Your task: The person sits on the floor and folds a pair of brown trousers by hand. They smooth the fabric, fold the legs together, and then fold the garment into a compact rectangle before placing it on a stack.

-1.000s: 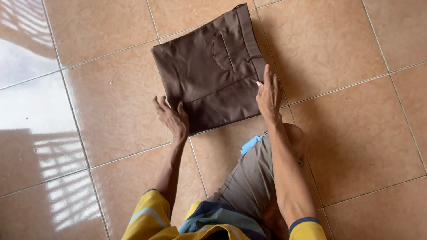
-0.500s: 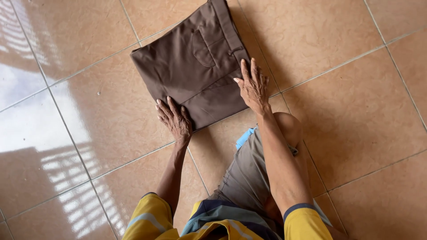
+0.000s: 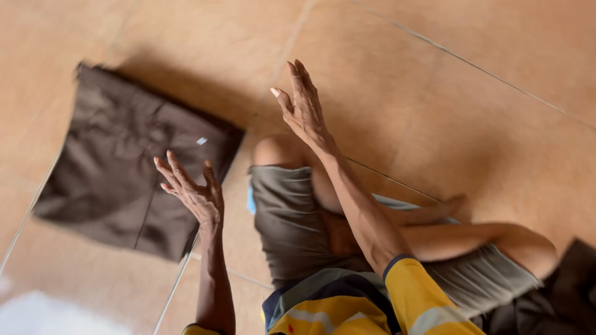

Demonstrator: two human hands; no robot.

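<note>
Sitting cross-legged on the tiled floor. Left hand lifted, fingers spread, holding nothing, just above the folded brown pants. Right hand up too, fingers apart, empty. Pants flat on the floor, left of the knee. Looks like folding is done, hands letting go.

My left hand covers part of the brown cloth near its right edge. The whole picture is a bit blurry, so I cannot make out the small white speck on the cloth. My right arm hides part of my legs. The bottom edge cuts off my yellow sleeves. A dark thing at the right corner is cut off too, and I cannot tell what it is.
</note>
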